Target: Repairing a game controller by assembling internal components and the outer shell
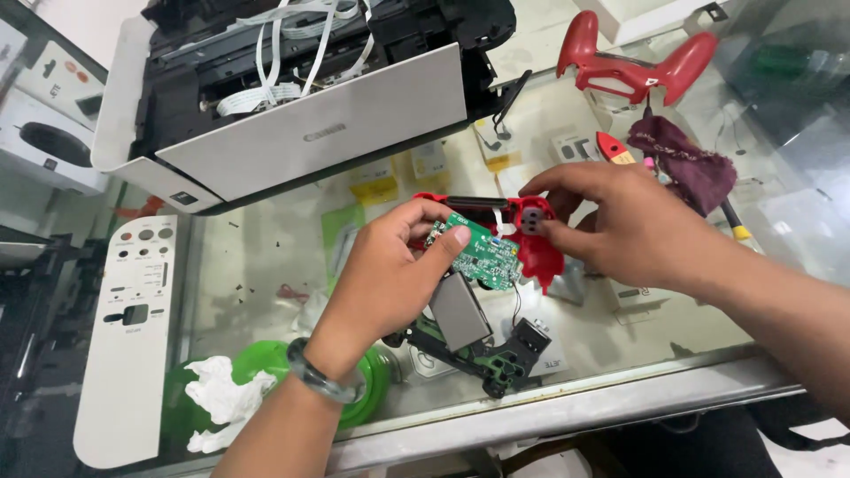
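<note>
opened white printer (pixel 292 115), red shell half (pixel 633 62), maroon cloth (pixel 686 164), green roll (pixel 376 376)

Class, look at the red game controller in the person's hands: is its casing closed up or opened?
Opened. The red game controller shows its bare green circuit board, a grey battery hangs below, and a separate red shell half lies on the glass counter.

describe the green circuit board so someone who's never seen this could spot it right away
Start at the big white printer lying opened at the top left of the glass counter, then drop down to the two hands in the middle. The green circuit board sits under the left hand thumb, against the red controller shell held by the right hand. It is the only flat green piece studded with tiny components.
</note>
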